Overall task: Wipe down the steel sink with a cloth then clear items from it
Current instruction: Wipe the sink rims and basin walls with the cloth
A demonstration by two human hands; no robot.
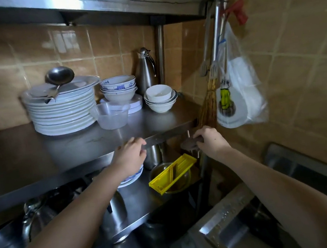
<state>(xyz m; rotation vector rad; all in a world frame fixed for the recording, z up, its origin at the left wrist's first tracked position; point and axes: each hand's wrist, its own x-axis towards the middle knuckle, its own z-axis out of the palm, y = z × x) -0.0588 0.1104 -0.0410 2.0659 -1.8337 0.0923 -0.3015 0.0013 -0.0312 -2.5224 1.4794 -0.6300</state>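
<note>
The steel sink (224, 217) was seen at the bottom right, low and close to the person. Its rim was dotted with water drops, and its inside was dark, so what lay in it could not be made out.

Up and to the left of the sink, the right hand (211, 141) was held out by the corner of the middle shelf (34, 153). A dark flat thing (190, 143) was gripped in its bent fingers – whether it was a cloth could not be told. The left hand (130, 157) was stretched out beside it, a little apart. Its fingers were bent against the front edge of the shelf. Whether anything was held in it could not be told.

Just under the left hand, a blue and white bowl (131, 177) was set on the lower shelf. Near it, a yellow slicer (172, 173) was laid across a round pan, and a steel kettle (116, 208) was stood closer to the person.

On the middle shelf a tall pile of white plates (62, 112) was stacked, with a ladle (58, 76) laid on top. To its right a clear tub (111, 116), a stack of painted bowls (118, 86), some white bowls (159, 98) and a steel jug (146, 73) were kept close together.

By the tiled wall (298, 59) a plastic bag (242, 85) was hung – long tools were hung just beside it.
</note>
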